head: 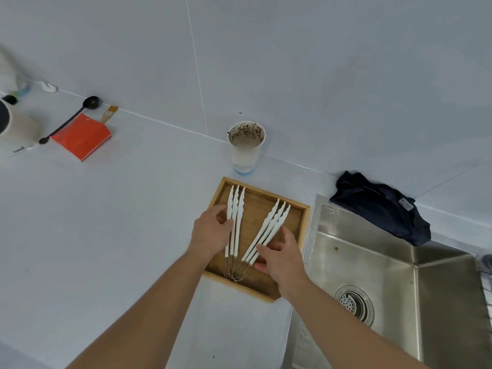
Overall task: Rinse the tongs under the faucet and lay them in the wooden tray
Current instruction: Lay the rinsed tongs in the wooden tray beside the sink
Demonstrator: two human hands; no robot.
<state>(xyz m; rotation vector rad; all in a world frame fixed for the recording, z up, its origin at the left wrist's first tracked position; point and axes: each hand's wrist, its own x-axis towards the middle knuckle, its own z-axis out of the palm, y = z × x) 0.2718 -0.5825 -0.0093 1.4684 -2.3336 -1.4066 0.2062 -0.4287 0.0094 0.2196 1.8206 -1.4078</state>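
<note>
Holding tongs [234, 222] – perhaps both hands.

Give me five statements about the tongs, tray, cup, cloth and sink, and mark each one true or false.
1. Both bundles of white tongs lie over the wooden tray. True.
2. The left hand touches the left bundle. True.
3. The paper cup stands inside the tray. False: it stands on the counter beyond the tray.
4. The dark cloth lies in the sink basin. False: it sits on the edge behind it.
5. The right hand is under a running faucet. False: it is at the right bundle; no water shows.
</note>
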